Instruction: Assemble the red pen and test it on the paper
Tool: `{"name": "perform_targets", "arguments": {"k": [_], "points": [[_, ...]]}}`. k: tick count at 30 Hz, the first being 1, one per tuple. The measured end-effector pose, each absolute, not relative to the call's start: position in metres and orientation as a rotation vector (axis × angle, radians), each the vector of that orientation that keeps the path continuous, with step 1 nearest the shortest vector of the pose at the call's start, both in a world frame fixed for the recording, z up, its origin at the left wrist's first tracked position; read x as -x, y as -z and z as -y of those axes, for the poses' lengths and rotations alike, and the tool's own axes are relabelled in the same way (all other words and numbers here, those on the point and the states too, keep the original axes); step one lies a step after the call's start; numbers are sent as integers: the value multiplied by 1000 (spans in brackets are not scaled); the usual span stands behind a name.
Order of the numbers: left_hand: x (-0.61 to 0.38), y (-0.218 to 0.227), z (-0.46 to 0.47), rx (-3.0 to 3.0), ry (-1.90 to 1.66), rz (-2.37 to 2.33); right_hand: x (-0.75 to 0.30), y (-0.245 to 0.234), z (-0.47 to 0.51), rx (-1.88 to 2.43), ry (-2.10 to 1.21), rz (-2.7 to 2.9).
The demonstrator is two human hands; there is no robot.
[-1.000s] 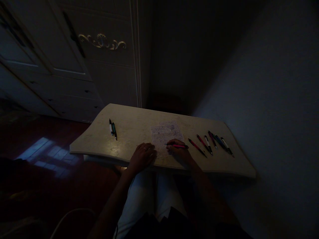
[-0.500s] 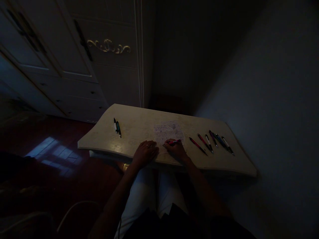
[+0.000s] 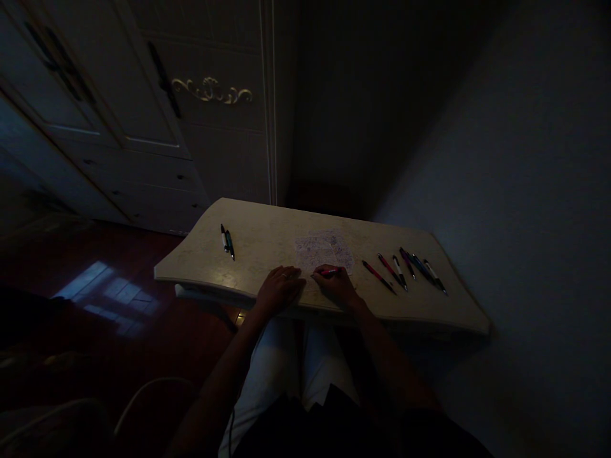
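A sheet of paper (image 3: 324, 248) covered in dense dark marks lies on the pale table (image 3: 267, 235). My right hand (image 3: 338, 287) grips a red pen (image 3: 330, 271), its tip down at the lower part of the sheet. Flat on the near left corner of the paper rests my left hand (image 3: 280, 287), a ring on one finger, fingers stretched out and holding nothing. Dim light hides the fine detail of the marks.
Several pens lie right of the paper, the nearest a red and black pen (image 3: 379, 277). Two more, a black and white pen (image 3: 224, 238) and a teal pen (image 3: 230, 245), lie at left. A cabinet (image 3: 224, 152) stands behind; a wall (image 3: 539, 210) borders the right.
The view has shifted slightly. The red pen's tip stays near the same part of the paper, with my right hand turned a little; my left hand keeps its place on the sheet.
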State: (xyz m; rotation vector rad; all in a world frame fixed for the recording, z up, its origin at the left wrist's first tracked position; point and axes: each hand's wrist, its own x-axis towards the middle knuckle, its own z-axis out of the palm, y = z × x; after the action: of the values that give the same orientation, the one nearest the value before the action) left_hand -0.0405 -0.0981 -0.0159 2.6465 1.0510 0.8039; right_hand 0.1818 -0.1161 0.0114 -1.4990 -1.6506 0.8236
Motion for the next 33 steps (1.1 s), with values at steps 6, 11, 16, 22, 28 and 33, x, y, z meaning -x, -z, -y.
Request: {"name": "perform_targets", "arguments": {"k": [6,11,16,22,28,33], "points": [[40,14,99,-2674,-831,-1044,-182,-14,115,1507,-765,1709],[39,15,99,-2661,-840,-1050,-182,-16,113,1504,-758,1735],[40,15,99,-2647,-844,-1040,-183,-18,111,1520,-747,1740],[40,11,100,-2627,-837,-1056,-183,-21,114,1545,-736,1660],[40,15,99,-2690,-818,-1048,-187,-22,116,1520,-802,1666],[40,16,98,-2714,-824,-1050,-188,-23,116,1522,-818,1684]]}}
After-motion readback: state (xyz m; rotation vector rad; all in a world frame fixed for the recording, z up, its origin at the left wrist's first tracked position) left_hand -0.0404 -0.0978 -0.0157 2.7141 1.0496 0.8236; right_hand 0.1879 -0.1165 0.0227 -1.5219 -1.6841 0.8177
